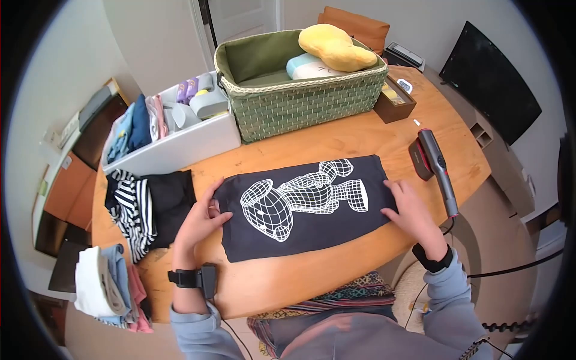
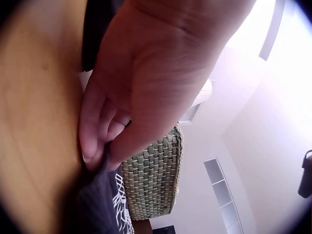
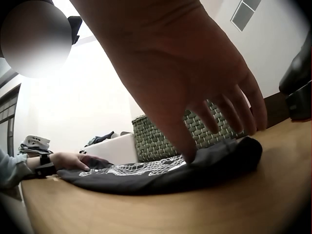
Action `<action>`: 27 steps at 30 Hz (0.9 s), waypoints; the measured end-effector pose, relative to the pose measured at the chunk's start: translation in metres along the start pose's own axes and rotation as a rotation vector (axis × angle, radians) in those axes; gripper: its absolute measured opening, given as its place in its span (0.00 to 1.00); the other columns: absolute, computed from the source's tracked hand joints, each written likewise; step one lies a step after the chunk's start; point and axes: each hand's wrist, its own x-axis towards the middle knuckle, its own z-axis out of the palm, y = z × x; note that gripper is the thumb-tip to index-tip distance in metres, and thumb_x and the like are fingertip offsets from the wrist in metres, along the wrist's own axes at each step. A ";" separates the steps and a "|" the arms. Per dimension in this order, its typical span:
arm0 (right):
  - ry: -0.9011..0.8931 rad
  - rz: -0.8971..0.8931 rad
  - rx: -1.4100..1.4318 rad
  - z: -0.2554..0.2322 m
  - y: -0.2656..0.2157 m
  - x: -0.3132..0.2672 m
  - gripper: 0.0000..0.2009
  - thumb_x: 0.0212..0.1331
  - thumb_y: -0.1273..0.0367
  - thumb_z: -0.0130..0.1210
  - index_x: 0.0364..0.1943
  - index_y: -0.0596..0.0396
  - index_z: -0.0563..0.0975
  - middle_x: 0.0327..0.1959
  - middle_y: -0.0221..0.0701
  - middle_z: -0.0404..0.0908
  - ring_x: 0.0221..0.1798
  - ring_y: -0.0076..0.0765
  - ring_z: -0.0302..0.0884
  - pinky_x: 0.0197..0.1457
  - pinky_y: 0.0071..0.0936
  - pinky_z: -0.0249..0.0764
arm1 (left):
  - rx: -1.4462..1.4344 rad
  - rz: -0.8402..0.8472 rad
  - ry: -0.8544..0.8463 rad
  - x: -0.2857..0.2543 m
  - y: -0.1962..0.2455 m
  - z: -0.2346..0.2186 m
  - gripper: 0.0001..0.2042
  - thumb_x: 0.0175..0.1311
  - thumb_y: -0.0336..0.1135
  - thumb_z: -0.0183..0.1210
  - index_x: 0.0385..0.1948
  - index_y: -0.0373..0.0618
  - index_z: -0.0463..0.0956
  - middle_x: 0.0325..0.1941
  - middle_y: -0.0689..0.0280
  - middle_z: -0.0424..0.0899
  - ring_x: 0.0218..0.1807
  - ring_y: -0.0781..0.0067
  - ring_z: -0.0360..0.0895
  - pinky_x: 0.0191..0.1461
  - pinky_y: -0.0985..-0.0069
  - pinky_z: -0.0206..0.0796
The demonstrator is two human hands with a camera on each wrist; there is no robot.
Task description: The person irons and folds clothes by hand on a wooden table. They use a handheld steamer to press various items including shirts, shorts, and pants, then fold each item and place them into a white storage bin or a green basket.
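Observation:
A dark folded T-shirt [image 1: 318, 231] with a white wireframe bear print lies flat on the wooden table [image 1: 264, 288], the bear's head toward the left. At its left edge, my left hand [image 1: 201, 222] pinches the cloth; the left wrist view shows thumb and fingers meeting on a fold of the dark fabric [image 2: 97, 200]. My right hand [image 1: 411, 210] is at the opposite edge. In the right wrist view its fingers [image 3: 251, 105] extend loosely past the far side of the cloth, while the thumb touches the top of the shirt.
A green woven basket [image 1: 306, 111] holding plush toys stands at the back, beside a white bin [image 1: 174, 150] of rolled clothes. Left are a striped and black garment [image 1: 168, 207] and a folded clothes stack [image 1: 99, 285]. A corded handheld steamer [image 1: 435, 162] lies right.

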 end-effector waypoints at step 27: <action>-0.229 -0.526 0.028 0.061 -0.058 0.035 0.37 0.50 0.58 0.62 0.64 0.56 0.60 0.64 0.51 0.58 0.68 0.56 0.53 0.59 0.51 0.66 | 0.372 0.114 0.312 0.010 0.069 0.047 0.30 0.50 0.20 0.61 0.60 0.44 0.67 0.58 0.57 0.72 0.60 0.66 0.69 0.63 0.75 0.60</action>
